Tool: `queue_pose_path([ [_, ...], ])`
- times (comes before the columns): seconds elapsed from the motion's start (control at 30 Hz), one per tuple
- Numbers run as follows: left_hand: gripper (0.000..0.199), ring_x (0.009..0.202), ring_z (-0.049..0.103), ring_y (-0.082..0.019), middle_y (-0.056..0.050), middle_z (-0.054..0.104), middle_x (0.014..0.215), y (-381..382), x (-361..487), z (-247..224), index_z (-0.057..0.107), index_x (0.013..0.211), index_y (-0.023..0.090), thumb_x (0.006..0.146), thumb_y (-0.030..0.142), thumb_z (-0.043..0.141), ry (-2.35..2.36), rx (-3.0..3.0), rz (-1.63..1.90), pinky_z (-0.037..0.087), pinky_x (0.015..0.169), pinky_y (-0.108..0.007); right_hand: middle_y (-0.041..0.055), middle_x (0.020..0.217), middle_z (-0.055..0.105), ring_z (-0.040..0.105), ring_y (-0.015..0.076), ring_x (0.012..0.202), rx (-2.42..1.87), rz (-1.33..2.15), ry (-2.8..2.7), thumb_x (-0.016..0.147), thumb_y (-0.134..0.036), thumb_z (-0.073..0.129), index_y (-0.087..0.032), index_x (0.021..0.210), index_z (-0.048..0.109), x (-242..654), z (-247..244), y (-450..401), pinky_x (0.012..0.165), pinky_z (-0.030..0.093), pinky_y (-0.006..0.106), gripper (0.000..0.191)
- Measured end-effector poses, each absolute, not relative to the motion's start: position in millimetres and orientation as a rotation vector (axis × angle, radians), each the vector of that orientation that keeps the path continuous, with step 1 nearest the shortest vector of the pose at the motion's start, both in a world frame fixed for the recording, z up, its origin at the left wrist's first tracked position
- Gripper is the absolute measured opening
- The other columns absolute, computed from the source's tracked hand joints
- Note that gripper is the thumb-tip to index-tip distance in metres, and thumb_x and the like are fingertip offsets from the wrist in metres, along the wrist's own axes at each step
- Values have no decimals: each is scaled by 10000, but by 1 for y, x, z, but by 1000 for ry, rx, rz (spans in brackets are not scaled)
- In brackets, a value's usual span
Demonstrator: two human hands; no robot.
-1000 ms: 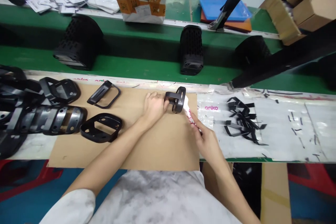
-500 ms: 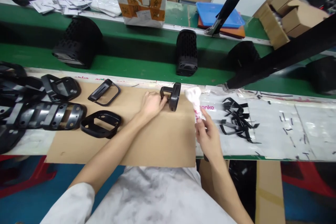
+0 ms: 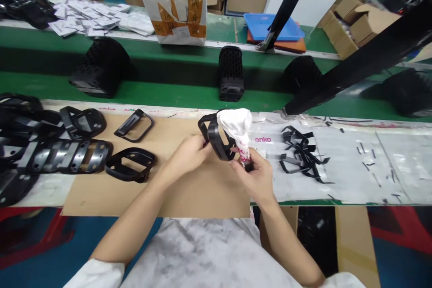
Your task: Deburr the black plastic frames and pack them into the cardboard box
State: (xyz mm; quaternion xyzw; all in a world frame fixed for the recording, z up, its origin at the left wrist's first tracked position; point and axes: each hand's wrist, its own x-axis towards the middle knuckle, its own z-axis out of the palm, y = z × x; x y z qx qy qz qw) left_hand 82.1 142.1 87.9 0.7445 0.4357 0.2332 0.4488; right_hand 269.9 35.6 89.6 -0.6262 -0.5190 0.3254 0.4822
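Black plastic looped bracket [image 3: 213, 138] sits near the far right corner of the brown cardboard sheet [image 3: 202, 193], pinched at its left by the left hand [image 3: 189, 154]. The right hand [image 3: 256, 175] grips a white-wrapped tool [image 3: 236, 122], fingertips at the bracket; a loose pinch could let the bracket twist, or baggy wrapping snag.

Pretty bright, even light on the white plastic-covered counter [image 3: 354, 180], with soft glare on its right side. Dark shadows along the green conveyor belt [image 3: 162, 92]. Wide-angle stretch at the edges, slight blur at far right.
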Motion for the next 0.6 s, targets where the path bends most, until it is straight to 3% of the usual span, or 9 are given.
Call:
queue_pose_path([
  [0.07, 412, 667, 583, -175, -9, 592, 667, 139, 72, 100, 639, 763, 174, 976, 509, 530, 1046, 1834, 443, 450, 613, -263, -66, 620, 505, 384, 78, 528, -1512, 876, -1158, 862, -340, 765, -201, 924, 709, 270, 87, 40, 488, 337, 210, 162],
  [0.13, 379, 714, 579, -164, -3, 615, 767, 134, 63, 106, 635, 846, 180, 933, 548, 615, 925, 1801, 371, 447, 630, -250, -87, 535, 435, 333, 70, 456, -1450, 1027, -994, 864, -452, 773, -204, 819, 621, 270, 85, 42, 427, 281, 209, 294],
  [0.27, 378, 754, 577, -161, 10, 616, 828, 132, 56, 93, 574, 872, 206, 833, 533, 760, 891, 1862, 365, 450, 669, -258, -141, 477, 310, 203, 46, 385, -1303, 1325, -722, 854, -538, 780, -242, 825, 493, 270, 83, 46, 362, 188, 183, 413],
  [0.47, 114, 748, 600, -196, -31, 656, 848, 153, 78, 49, 582, 846, 205, 899, 296, 628, 1208, 2366, 408, 437, 709, -316, -135, 567, 300, 165, 22, 407, -1314, 1483, -579, 773, -628, 813, -249, 778, 409, 272, 73, 67, 340, 136, 153, 554],
  [0.6, 130, 857, 679, -265, -95, 717, 902, 169, 93, 35, 668, 892, 186, 920, 274, 576, 1258, 2530, 317, 499, 812, -374, -128, 547, 293, 232, 45, 403, -1392, 1303, -716, 796, -665, 770, -255, 776, 409, 272, 67, 87, 355, 202, 175, 546],
])
